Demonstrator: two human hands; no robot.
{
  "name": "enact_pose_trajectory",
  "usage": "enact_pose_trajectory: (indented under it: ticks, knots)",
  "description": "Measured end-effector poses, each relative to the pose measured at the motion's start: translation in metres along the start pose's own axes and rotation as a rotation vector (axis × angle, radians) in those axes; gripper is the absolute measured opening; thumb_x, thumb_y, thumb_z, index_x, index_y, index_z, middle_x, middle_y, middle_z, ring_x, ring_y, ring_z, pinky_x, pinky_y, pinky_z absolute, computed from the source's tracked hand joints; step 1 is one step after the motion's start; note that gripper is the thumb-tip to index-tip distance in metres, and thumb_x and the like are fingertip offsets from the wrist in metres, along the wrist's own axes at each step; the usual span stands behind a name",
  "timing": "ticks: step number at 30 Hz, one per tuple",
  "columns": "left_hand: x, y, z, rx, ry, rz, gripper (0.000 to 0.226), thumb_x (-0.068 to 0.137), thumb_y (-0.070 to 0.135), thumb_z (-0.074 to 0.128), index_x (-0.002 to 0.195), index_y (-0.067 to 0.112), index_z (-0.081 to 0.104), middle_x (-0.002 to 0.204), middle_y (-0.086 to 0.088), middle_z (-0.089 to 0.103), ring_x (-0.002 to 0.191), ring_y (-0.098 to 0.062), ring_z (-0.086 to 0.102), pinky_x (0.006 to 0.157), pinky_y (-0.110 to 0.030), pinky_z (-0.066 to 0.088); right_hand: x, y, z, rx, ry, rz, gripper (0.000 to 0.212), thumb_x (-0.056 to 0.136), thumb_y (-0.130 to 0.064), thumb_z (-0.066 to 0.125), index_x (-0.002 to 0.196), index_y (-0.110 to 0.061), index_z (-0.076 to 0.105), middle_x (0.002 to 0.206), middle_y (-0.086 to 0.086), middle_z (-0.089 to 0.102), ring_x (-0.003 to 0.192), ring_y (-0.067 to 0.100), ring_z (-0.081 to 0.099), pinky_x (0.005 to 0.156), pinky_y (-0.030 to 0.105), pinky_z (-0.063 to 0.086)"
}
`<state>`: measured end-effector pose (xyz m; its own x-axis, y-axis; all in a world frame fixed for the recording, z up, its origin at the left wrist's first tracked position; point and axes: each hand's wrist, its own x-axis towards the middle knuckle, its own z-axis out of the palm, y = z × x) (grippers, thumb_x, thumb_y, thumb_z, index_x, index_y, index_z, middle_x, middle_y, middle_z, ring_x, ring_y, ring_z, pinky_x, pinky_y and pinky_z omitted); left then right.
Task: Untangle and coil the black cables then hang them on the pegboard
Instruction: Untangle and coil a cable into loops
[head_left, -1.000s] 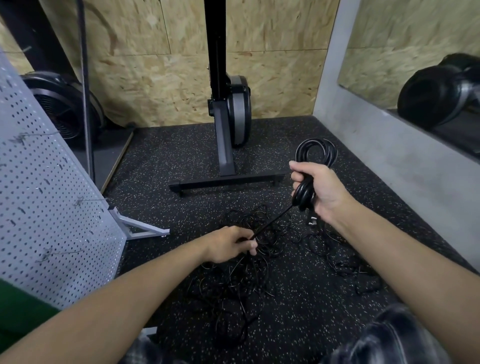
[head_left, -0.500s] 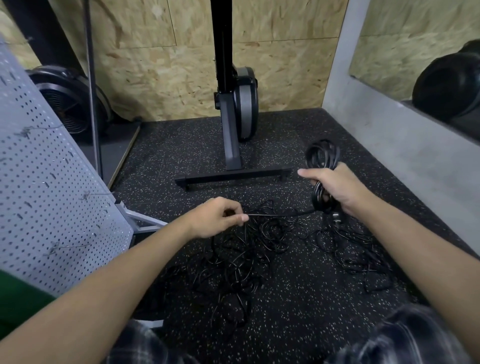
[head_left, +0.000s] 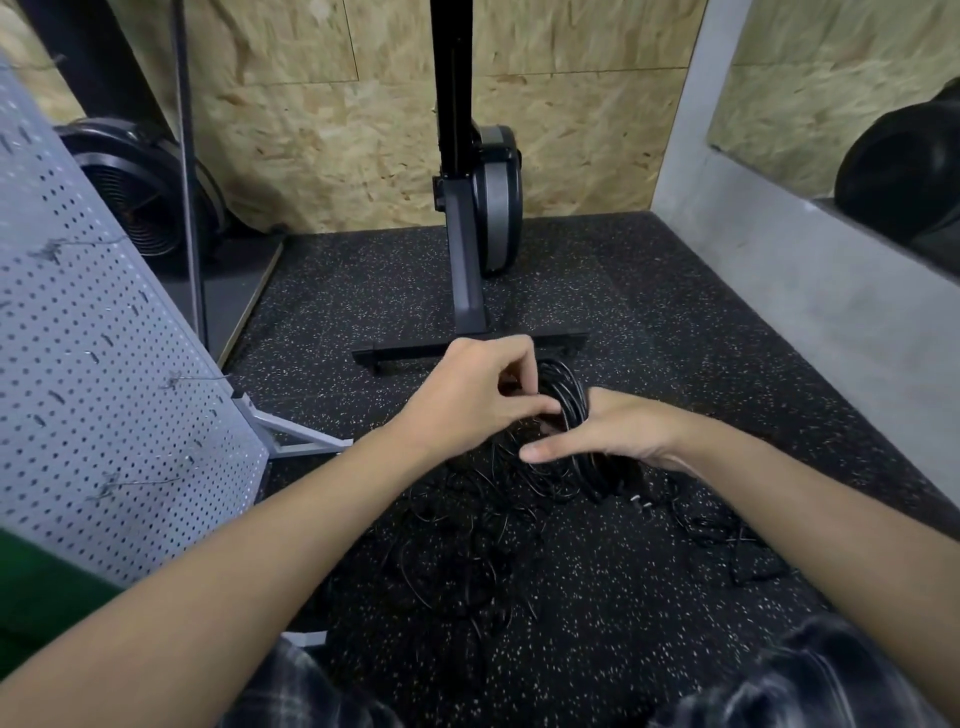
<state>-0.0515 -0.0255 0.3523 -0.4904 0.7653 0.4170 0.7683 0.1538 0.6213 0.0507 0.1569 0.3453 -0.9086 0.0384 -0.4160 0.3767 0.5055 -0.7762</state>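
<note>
The right hand (head_left: 618, 431) held a coil of black cable (head_left: 569, 402) standing upright, its loops rising away from the floor (head_left: 649, 322); the thumb was extended leftward, so how tightly the fingers closed could not be told. The left hand (head_left: 467, 395) pinched the coil's near side with curled fingertips. Below both hands, a tangle of loose black cables (head_left: 467, 551) sprawled across the middle of the floor, strands running every direction. The pegboard (head_left: 88, 374) leaned at the floor's left edge, wire hooks protruding.
</note>
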Motion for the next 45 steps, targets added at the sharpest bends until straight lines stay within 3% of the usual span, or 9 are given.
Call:
enact_pose_trajectory:
  ticks: [4,8,10,15,19,30,35,40,45]
  knots:
    - [-0.003,-0.006,0.003,0.072,0.031,0.038,0.034,0.081,0.033,0.090,0.076,0.016,0.061,0.069,0.012,0.061,0.069,-0.009,0.056,0.061,-0.017,0.040,0.006,0.006,0.004,-0.042,0.030,0.165,0.100,0.040,-0.058,0.096,0.128,-0.026,0.062,0.126,-0.003,0.070,0.118,0.019,0.065,0.106,0.044,0.050]
    - [-0.003,-0.012,0.006,0.077,0.029,0.028,0.041,0.082,0.040,0.088,0.080,0.016,0.055,0.067,0.012,0.053,0.063,-0.008,0.047,0.059,-0.017,0.035,0.004,-0.001,0.011,0.141,-0.011,0.192,0.027,0.085,-0.002,0.070,0.112,-0.007,0.071,0.095,0.000,0.075,0.084,0.014,0.064,0.076,0.030,0.054]
    - [-0.005,-0.015,0.006,0.044,-0.005,-0.031,0.043,0.086,0.045,0.083,0.083,0.016,0.052,0.064,0.010,0.050,0.059,-0.009,0.041,0.056,-0.020,0.033,-0.001,-0.004,0.008,0.269,-0.047,0.146,0.030,0.088,0.008,0.061,0.116,0.002,0.070,0.092,0.006,0.074,0.075,0.017,0.061,0.067,0.031,0.054]
    - [-0.013,-0.051,-0.008,-0.117,-0.214,-0.336,0.050,0.093,0.061,0.063,0.087,0.013,0.055,0.065,0.002,0.065,0.055,-0.010,0.053,0.060,-0.030,0.043,-0.011,-0.005,-0.023,0.561,-0.143,0.056,0.031,0.081,0.007,0.055,0.110,0.003,0.067,0.085,0.007,0.064,0.069,0.017,0.057,0.063,0.030,0.054]
    - [-0.025,-0.075,-0.016,-0.270,-0.341,-0.454,0.039,0.102,0.045,0.059,0.081,0.012,0.062,0.078,-0.010,0.074,0.083,-0.026,0.073,0.087,-0.032,0.050,-0.015,0.002,-0.040,0.793,-0.144,0.036,0.041,0.067,0.001,0.054,0.108,-0.001,0.061,0.084,0.007,0.060,0.067,0.017,0.054,0.061,0.030,0.054]
    - [-0.008,-0.035,0.015,-0.216,-0.079,-0.404,0.048,0.109,0.045,0.047,0.079,0.009,0.054,0.056,0.009,0.045,0.052,-0.014,0.052,0.064,-0.038,0.059,0.001,0.003,-0.013,0.749,0.181,-0.029,0.035,0.092,0.008,0.054,0.124,0.001,0.067,0.116,0.014,0.078,0.090,0.022,0.069,0.073,0.034,0.055]
    - [-0.005,-0.018,0.030,-0.063,-0.168,-0.378,0.048,0.109,0.044,0.048,0.071,0.017,0.056,0.053,0.012,0.045,0.045,-0.002,0.041,0.052,-0.028,0.032,0.003,-0.002,-0.009,0.812,0.196,-0.088,0.037,0.092,0.010,0.056,0.126,0.001,0.068,0.119,0.017,0.077,0.089,0.021,0.071,0.072,0.034,0.055]
    - [-0.003,-0.011,0.035,-0.030,-0.295,-0.336,0.043,0.109,0.043,0.049,0.074,0.025,0.066,0.056,0.009,0.053,0.050,-0.008,0.047,0.052,-0.026,0.034,0.001,-0.005,-0.006,0.809,0.192,-0.111,0.037,0.092,0.010,0.059,0.127,0.003,0.067,0.110,0.015,0.079,0.080,0.019,0.072,0.065,0.030,0.056]
    - [-0.006,-0.016,0.037,-0.243,-0.396,-0.341,0.042,0.111,0.041,0.047,0.087,0.016,0.070,0.058,0.010,0.059,0.056,-0.012,0.056,0.061,-0.027,0.046,0.001,-0.009,-0.004,0.832,0.204,-0.139,0.031,0.091,0.005,0.062,0.121,0.003,0.069,0.093,0.010,0.075,0.069,0.030,0.065,0.066,0.045,0.058]
